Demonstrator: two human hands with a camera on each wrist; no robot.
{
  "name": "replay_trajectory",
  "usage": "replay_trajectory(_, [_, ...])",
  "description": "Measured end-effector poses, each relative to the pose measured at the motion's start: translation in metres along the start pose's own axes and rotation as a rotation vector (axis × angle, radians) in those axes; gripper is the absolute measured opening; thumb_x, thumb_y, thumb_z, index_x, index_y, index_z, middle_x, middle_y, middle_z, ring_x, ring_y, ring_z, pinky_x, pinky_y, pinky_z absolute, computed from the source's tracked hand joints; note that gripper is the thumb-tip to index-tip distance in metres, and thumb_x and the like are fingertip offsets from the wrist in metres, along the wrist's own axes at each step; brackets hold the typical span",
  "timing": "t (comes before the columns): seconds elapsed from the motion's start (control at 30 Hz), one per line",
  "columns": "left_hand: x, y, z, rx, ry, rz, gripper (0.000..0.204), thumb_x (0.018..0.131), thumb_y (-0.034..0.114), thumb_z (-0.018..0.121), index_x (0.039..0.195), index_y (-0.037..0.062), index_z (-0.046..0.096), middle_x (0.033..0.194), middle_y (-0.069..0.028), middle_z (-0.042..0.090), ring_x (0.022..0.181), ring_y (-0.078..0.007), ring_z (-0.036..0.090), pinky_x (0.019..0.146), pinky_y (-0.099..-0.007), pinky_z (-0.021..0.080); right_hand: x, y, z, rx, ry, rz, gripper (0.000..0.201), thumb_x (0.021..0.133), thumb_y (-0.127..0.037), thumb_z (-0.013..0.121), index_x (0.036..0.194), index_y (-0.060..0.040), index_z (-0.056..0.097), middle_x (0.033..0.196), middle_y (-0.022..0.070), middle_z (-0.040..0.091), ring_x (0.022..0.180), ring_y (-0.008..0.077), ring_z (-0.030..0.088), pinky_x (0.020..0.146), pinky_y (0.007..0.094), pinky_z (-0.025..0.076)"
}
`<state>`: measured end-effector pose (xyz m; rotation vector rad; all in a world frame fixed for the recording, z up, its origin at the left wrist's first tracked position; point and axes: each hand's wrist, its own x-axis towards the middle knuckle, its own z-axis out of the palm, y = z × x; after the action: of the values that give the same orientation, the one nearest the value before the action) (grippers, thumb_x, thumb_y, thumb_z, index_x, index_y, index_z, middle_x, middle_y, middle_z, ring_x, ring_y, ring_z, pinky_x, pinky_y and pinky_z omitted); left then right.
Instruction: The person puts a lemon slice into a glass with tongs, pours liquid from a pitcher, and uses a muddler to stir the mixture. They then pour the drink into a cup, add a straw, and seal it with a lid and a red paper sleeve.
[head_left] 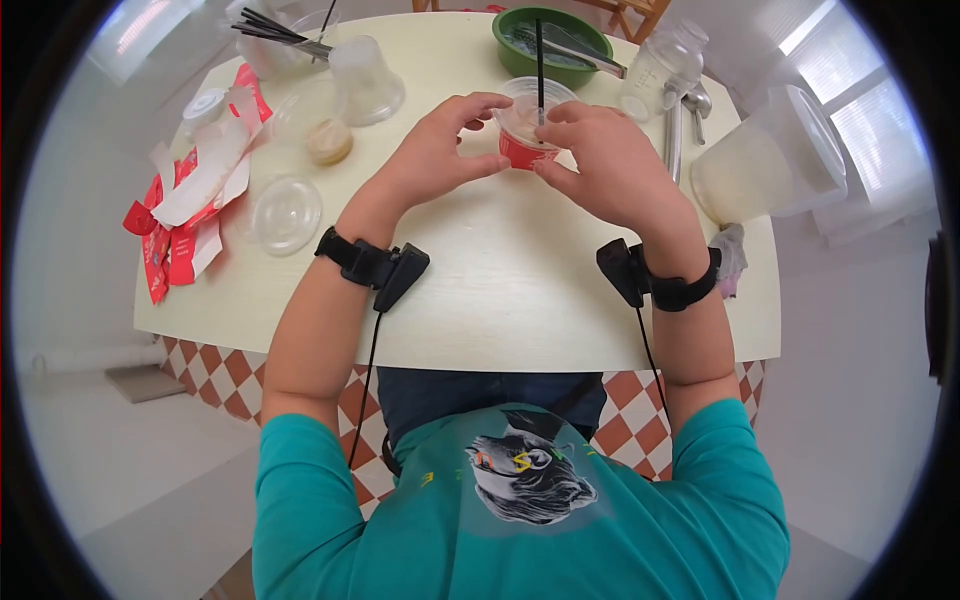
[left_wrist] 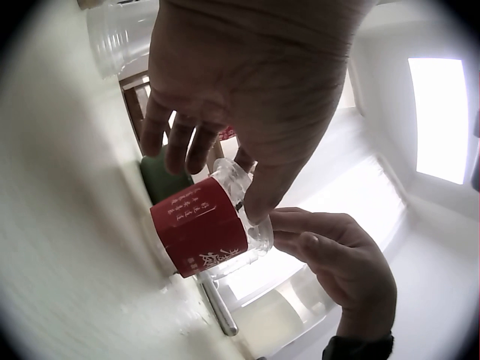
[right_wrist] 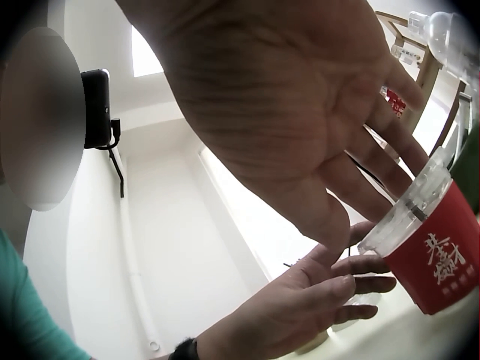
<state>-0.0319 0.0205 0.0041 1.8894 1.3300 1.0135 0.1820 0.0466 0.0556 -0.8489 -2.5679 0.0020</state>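
Observation:
A clear plastic cup with a red paper sleeve (head_left: 527, 155) stands upright at the far middle of the table, and a black straw (head_left: 541, 70) rises from it. My left hand (head_left: 432, 150) is at the cup's left side, fingers spread loosely and thumb apart from them. On the other side, my right hand (head_left: 612, 160) has its fingertips right at the rim, close by the straw. White lettering shows on the red sleeve (left_wrist: 201, 225) in the left wrist view. The right wrist view shows the right hand's fingers (right_wrist: 360, 191) stretched toward the clear rim (right_wrist: 411, 201).
Behind the cup sits a green basin (head_left: 510, 65) with tongs across it. Torn red-and-white packaging (head_left: 200, 190), a clear lid (head_left: 287, 215) and an upturned cup (head_left: 365, 80) lie left. A large plastic pitcher (head_left: 760, 165) and a clear jar (head_left: 660, 75) stand right.

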Motion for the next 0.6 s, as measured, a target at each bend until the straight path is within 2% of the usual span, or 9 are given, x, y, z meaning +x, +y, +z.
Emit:
replay_trajectory(0.07, [-0.001, 0.003, -0.004, 0.084, 0.018, 0.023, 0.06, 0.075, 0.02, 0.075, 0.13, 0.0176, 0.051, 0.117, -0.0072, 0.056, 0.111, -0.0198, 0.054, 0.092, -0.0367, 0.044, -0.001, -0.002, 0.0, 0.01, -0.046, 0.005, 0.024, 0.076, -0.02, 0.066, 0.09, -0.0013, 0.069, 0.088, 0.013, 0.063, 0.078, 0.0321, 0.061, 0.077, 0.0406, 0.049])
replay_trajectory(0.13, [-0.002, 0.008, -0.01, 0.168, 0.033, 0.049, 0.06, 0.075, 0.02, 0.075, 0.13, 0.0172, 0.051, 0.118, -0.0076, 0.056, 0.11, -0.0194, 0.054, 0.091, -0.0364, 0.044, -0.003, -0.002, 0.006, 0.063, -0.069, -0.026, 0.037, 0.075, -0.015, 0.068, 0.107, 0.0013, 0.062, 0.103, 0.0153, 0.06, 0.089, 0.0322, 0.06, 0.08, 0.0413, 0.049])
replay_trajectory(0.17, [-0.003, 0.011, -0.015, 0.185, 0.08, 0.03, 0.057, 0.076, 0.02, 0.074, 0.128, 0.0159, 0.052, 0.116, -0.0078, 0.057, 0.107, -0.0192, 0.056, 0.09, -0.0358, 0.045, -0.003, -0.004, 0.009, 0.061, -0.066, -0.029, 0.037, 0.075, -0.015, 0.068, 0.107, 0.0013, 0.062, 0.103, 0.0153, 0.06, 0.089, 0.0322, 0.06, 0.08, 0.0413, 0.049])
replay_trajectory(0.23, [-0.005, 0.017, -0.028, 0.199, 0.136, 0.012, 0.054, 0.077, 0.02, 0.074, 0.127, 0.0147, 0.053, 0.114, -0.0079, 0.059, 0.103, -0.019, 0.058, 0.089, -0.0353, 0.045, -0.001, -0.009, 0.015, 0.04, -0.109, -0.008, 0.049, 0.075, -0.011, 0.068, 0.117, 0.0057, 0.051, 0.117, 0.0196, 0.053, 0.104, 0.0333, 0.055, 0.084, 0.0413, 0.049])
replay_trajectory(0.33, [-0.008, 0.02, -0.053, 0.243, 0.317, 0.07, 0.043, 0.08, 0.019, 0.071, 0.12, 0.0105, 0.058, 0.104, -0.0069, 0.064, 0.094, -0.0182, 0.062, 0.087, -0.0338, 0.046, 0.01, -0.012, 0.025, -0.006, -0.096, -0.05, 0.049, 0.077, -0.012, 0.065, 0.118, 0.009, 0.048, 0.122, 0.023, 0.05, 0.112, 0.0355, 0.051, 0.088, 0.0417, 0.048])
replay_trajectory(0.43, [-0.012, 0.017, -0.07, 0.118, 0.57, 0.14, 0.029, 0.083, 0.016, 0.066, 0.109, 0.0037, 0.063, 0.092, -0.0058, 0.068, 0.086, -0.0163, 0.064, 0.084, -0.0309, 0.047, 0.039, -0.014, 0.035, -0.085, -0.177, -0.1, 0.046, 0.081, -0.013, 0.061, 0.119, 0.0088, 0.048, 0.126, 0.0238, 0.048, 0.116, 0.0375, 0.049, 0.092, 0.0422, 0.046])
replay_trajectory(0.47, [-0.013, 0.018, -0.073, 0.112, 0.587, 0.144, 0.029, 0.083, 0.016, 0.066, 0.109, 0.0037, 0.063, 0.092, -0.0058, 0.068, 0.086, -0.0163, 0.064, 0.084, -0.0309, 0.047, 0.052, -0.015, 0.038, -0.098, -0.18, -0.112, 0.046, 0.081, -0.013, 0.061, 0.119, 0.0088, 0.048, 0.126, 0.0238, 0.048, 0.116, 0.0375, 0.049, 0.092, 0.0422, 0.046])
replay_trajectory(0.53, [-0.016, 0.019, -0.077, 0.09, 0.646, 0.165, 0.026, 0.083, 0.017, 0.066, 0.106, 0.0033, 0.064, 0.089, -0.0056, 0.068, 0.085, -0.0151, 0.064, 0.082, -0.0293, 0.047, 0.079, -0.017, 0.046, -0.121, -0.366, -0.009, 0.048, 0.085, -0.016, 0.056, 0.125, 0.0078, 0.045, 0.133, 0.0245, 0.044, 0.123, 0.038, 0.045, 0.096, 0.0449, 0.043])
replay_trajectory(0.6, [-0.018, 0.022, -0.08, 0.089, 0.7, 0.172, 0.025, 0.083, 0.018, 0.067, 0.103, 0.003, 0.065, 0.088, -0.0052, 0.068, 0.084, -0.0146, 0.064, 0.081, -0.0289, 0.047, 0.098, -0.015, 0.062, -0.175, -0.35, -0.006, 0.052, 0.086, -0.018, 0.055, 0.129, 0.0073, 0.041, 0.137, 0.0246, 0.041, 0.126, 0.0375, 0.042, 0.099, 0.0478, 0.04])
